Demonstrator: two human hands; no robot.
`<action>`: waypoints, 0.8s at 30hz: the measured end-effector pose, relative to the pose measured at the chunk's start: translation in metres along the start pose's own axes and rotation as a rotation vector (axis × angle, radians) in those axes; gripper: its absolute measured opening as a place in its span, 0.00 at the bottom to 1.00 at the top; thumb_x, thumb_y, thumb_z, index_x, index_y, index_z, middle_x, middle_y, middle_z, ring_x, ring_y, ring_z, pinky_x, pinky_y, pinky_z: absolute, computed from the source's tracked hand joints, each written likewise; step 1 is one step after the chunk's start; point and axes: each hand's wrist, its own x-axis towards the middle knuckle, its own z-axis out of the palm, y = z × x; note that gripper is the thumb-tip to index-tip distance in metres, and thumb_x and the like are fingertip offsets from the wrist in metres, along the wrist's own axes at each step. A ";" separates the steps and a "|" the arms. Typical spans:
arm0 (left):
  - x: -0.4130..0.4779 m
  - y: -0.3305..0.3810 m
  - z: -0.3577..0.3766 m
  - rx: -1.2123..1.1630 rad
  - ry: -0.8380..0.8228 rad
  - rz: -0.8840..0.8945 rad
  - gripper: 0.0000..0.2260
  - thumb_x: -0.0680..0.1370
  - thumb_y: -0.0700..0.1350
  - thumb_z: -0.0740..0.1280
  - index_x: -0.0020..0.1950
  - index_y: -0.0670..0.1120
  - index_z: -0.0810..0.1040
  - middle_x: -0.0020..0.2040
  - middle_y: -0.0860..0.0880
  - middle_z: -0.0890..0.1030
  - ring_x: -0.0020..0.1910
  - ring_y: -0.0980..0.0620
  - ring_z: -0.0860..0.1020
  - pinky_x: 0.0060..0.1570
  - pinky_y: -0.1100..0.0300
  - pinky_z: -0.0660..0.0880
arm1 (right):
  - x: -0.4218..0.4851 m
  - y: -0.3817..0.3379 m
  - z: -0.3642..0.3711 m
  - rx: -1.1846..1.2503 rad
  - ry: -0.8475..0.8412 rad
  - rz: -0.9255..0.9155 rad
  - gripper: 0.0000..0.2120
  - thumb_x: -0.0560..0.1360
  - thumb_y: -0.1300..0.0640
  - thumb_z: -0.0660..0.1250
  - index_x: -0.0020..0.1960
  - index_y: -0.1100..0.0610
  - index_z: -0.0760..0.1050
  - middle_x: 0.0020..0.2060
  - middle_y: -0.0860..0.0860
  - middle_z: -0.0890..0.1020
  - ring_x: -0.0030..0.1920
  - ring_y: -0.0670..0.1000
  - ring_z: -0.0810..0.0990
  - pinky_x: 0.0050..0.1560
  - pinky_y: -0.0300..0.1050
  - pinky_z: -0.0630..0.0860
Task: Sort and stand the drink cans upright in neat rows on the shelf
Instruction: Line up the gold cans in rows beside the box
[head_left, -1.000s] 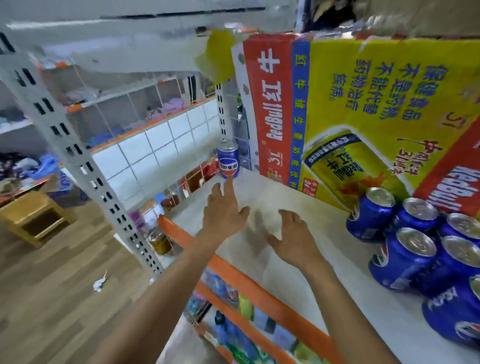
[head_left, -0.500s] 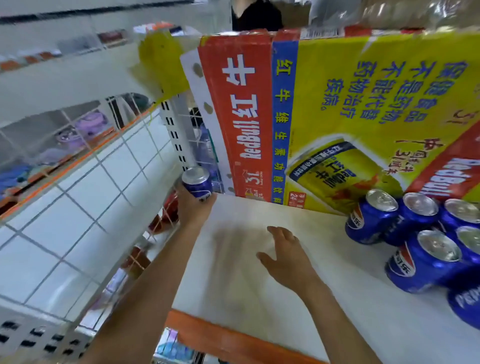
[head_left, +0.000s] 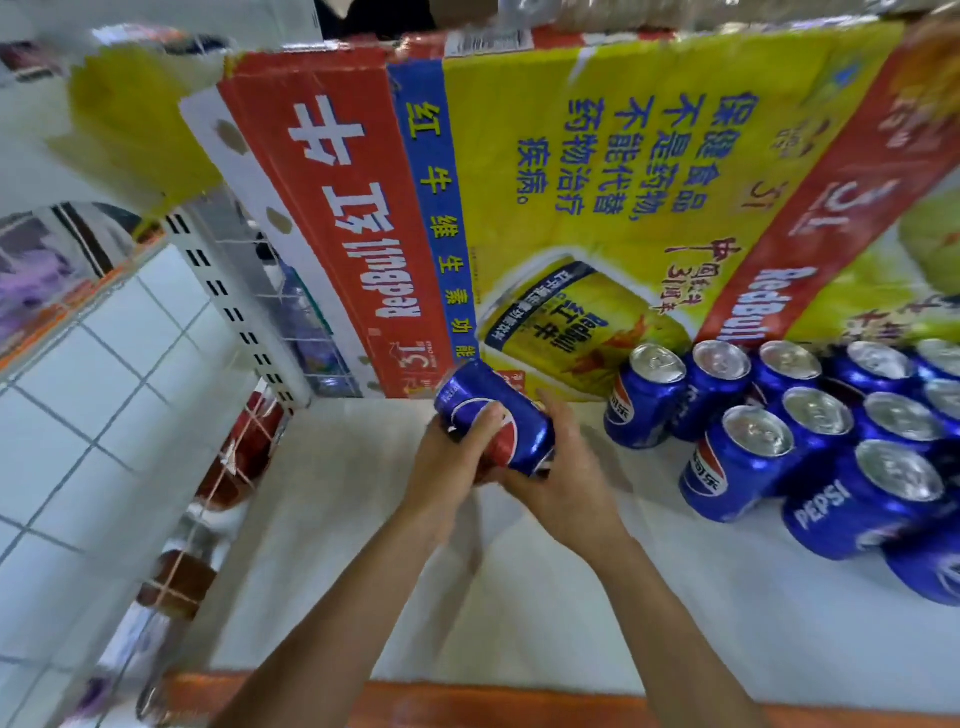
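Item: one blue Pepsi can (head_left: 493, 415), held off the white shelf (head_left: 363, 571) between both hands and tipped well over on its side, one end pointing up and to the left. It sits just in front of the lower edge of the Red Bull carton (head_left: 571, 208). Left hand (head_left: 454, 467): grip closed round the can's near side, thumb over the logo. Right hand (head_left: 563, 480): grip wrapped under and behind the can's lower end. Stock to the right: a cluster of upright Pepsi cans (head_left: 779, 431), silver tops up, packed close together against the carton, near the held can but apart from it. Shelf front: orange edge (head_left: 519, 701). Left side: white slotted upright (head_left: 234, 312).
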 end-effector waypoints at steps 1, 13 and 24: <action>-0.002 0.000 0.012 -0.017 -0.033 -0.040 0.35 0.61 0.64 0.72 0.64 0.50 0.75 0.55 0.46 0.83 0.51 0.47 0.83 0.45 0.51 0.80 | -0.003 -0.001 -0.010 0.007 0.053 0.001 0.39 0.64 0.59 0.78 0.69 0.50 0.62 0.52 0.35 0.73 0.50 0.37 0.76 0.48 0.28 0.73; -0.038 -0.022 0.116 0.712 -0.216 0.447 0.08 0.74 0.42 0.63 0.47 0.53 0.79 0.44 0.50 0.81 0.43 0.55 0.80 0.39 0.64 0.77 | -0.035 0.020 -0.095 -0.536 0.213 0.028 0.34 0.70 0.45 0.71 0.72 0.51 0.62 0.64 0.51 0.73 0.62 0.55 0.69 0.59 0.46 0.67; -0.026 -0.032 0.136 0.693 -0.015 0.341 0.28 0.65 0.47 0.75 0.62 0.43 0.73 0.56 0.46 0.80 0.55 0.45 0.78 0.53 0.49 0.76 | -0.080 0.031 -0.113 -0.373 0.230 -0.194 0.17 0.73 0.50 0.64 0.61 0.51 0.73 0.59 0.47 0.74 0.54 0.48 0.77 0.51 0.40 0.76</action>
